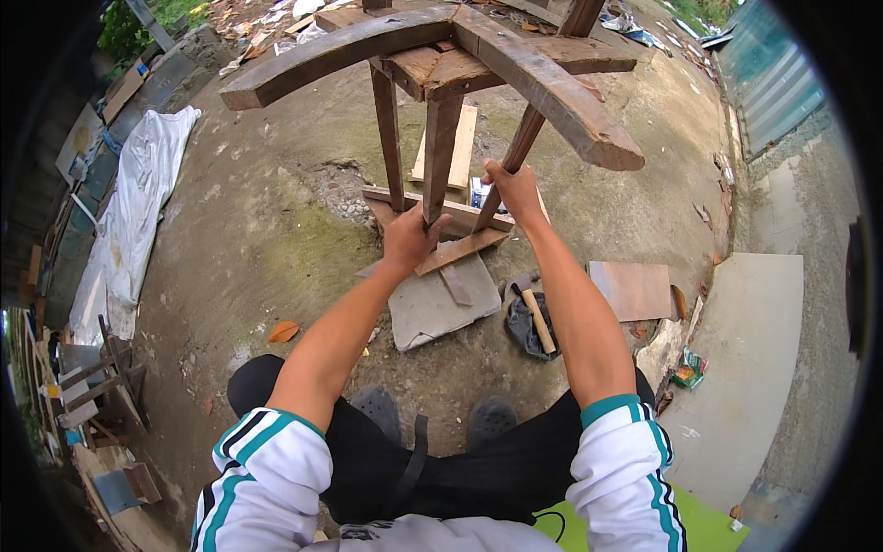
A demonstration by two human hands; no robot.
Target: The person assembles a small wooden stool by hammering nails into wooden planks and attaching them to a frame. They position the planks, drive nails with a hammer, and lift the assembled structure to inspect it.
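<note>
A brown wooden furniture frame [444,152], like part of a chair, stands in front of me. Two thick curved pieces meet in a V at its top, and straight posts run down to flat boards below. My left hand [411,241] is closed round the lower end of the front middle post. Higher up, my right hand [517,193] grips the right post [526,138], its thumb showing on the near side. Under the frame's lower boards [463,252] lies a grey concrete slab [441,308], with a small wooden piece [455,285] over it.
A wooden-handled tool [539,322] rests on a dark bag [526,329] right of the slab. Behind the frame is a pale plank [457,147]. White sheeting [147,193] and scrap wood [97,386] line the left; a reddish board [632,292] and pale panel [745,359] lie right.
</note>
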